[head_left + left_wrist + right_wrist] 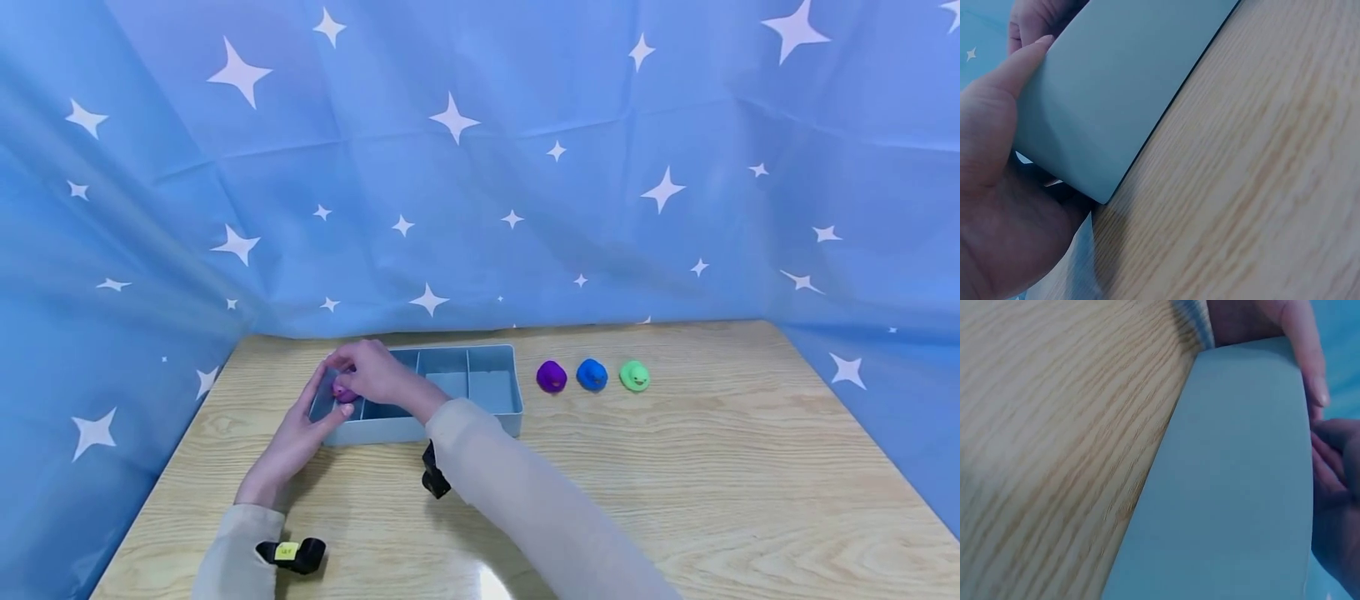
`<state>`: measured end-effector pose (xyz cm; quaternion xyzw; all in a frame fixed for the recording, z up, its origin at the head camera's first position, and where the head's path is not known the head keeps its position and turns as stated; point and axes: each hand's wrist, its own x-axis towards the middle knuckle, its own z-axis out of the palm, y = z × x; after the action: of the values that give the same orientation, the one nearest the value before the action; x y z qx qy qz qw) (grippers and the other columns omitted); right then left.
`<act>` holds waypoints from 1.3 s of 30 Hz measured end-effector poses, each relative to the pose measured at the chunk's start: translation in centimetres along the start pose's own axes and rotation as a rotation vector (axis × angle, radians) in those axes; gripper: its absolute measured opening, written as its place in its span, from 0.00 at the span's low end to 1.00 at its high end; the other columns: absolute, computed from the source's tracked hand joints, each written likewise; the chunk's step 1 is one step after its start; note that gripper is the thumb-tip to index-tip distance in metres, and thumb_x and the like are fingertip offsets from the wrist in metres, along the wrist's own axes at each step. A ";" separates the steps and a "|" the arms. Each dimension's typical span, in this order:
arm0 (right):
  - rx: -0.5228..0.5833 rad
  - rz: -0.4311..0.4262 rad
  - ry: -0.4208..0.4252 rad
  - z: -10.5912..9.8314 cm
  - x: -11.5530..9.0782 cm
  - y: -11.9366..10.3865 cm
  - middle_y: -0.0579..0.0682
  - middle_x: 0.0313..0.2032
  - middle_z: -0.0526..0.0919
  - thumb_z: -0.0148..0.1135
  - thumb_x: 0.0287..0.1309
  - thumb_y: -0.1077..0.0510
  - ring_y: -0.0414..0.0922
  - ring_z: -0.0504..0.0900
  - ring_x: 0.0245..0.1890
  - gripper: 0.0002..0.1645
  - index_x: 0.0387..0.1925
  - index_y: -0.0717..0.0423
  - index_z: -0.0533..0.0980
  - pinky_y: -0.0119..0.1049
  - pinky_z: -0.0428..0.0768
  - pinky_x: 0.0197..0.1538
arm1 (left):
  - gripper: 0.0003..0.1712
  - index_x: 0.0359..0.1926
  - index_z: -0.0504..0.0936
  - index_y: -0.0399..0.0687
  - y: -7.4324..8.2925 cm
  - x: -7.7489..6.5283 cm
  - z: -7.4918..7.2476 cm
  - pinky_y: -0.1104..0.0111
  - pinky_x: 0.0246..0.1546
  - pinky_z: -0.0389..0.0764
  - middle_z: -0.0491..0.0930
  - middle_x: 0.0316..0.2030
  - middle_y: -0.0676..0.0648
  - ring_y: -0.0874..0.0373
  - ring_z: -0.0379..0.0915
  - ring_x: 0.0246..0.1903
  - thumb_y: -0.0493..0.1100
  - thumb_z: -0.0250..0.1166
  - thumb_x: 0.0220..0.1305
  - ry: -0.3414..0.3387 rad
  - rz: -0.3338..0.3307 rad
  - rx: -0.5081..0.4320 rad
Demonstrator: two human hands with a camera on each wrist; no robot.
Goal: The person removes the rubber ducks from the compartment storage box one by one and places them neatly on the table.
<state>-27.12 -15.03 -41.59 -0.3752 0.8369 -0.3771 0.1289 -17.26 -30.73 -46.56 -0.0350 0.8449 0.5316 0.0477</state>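
A grey-blue divided box (397, 431) stands near the back of the table. My left hand (296, 437) grips its left end, the thumb at the front rim and the fingers along the end wall. In the left wrist view, the thumb (1013, 69) lies at the rim of the front wall (1116, 94). My right hand (378, 373) reaches over the leftmost compartment, its bent fingers pinching a small pinkish-purple rubber duck (342, 392) there. The box wall (1229, 462) hides most of the right hand's fingers in the right wrist view.
Right of the box, a purple duck (552, 377), a blue duck (592, 375) and a green duck (634, 376) sit in a row on the wooden table (675, 492). A blue curtain with white stars (525, 183) hangs behind the table and along its sides.
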 end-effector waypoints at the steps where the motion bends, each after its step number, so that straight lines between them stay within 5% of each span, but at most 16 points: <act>1: -0.010 -0.007 -0.008 0.0 0.1 0.0 0.49 0.49 0.88 0.65 0.69 0.63 0.34 0.85 0.45 0.18 0.59 0.58 0.82 0.21 0.78 0.51 | 0.57 0.83 0.32 0.62 0.0 0.0 0.0 0.30 0.70 0.39 0.33 0.81 0.38 0.33 0.28 0.78 0.54 0.65 0.73 0.000 -0.001 -0.005; 10: -0.101 -0.040 -0.091 0.1 0.4 0.3 0.45 0.39 0.88 0.64 0.71 0.59 0.33 0.86 0.35 0.15 0.56 0.59 0.83 0.19 0.78 0.42 | 0.58 0.83 0.34 0.62 -0.2 0.1 -0.5 0.32 0.71 0.41 0.36 0.82 0.40 0.34 0.29 0.78 0.50 0.68 0.71 0.007 0.013 -0.021; 24: -0.261 -0.113 -0.068 0.3 0.6 1.0 0.40 0.29 0.79 0.67 0.68 0.59 0.36 0.74 0.26 0.13 0.52 0.55 0.85 0.24 0.71 0.32 | 0.57 0.84 0.37 0.59 -0.5 0.1 0.1 0.35 0.74 0.40 0.40 0.81 0.40 0.38 0.30 0.79 0.49 0.69 0.70 0.015 0.035 -0.048; 39: -0.378 -0.178 -0.129 0.3 1.3 1.1 0.38 0.33 0.83 0.69 0.67 0.59 0.35 0.77 0.33 0.11 0.49 0.52 0.87 0.23 0.73 0.40 | 0.57 0.84 0.37 0.57 -0.3 0.2 -0.3 0.37 0.74 0.42 0.40 0.81 0.40 0.39 0.32 0.79 0.48 0.69 0.70 0.020 0.049 -0.037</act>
<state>-28.43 -15.68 -42.47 -0.4885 0.8462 -0.1989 0.0755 -17.41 -31.12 -46.69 -0.0203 0.8360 0.5478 0.0255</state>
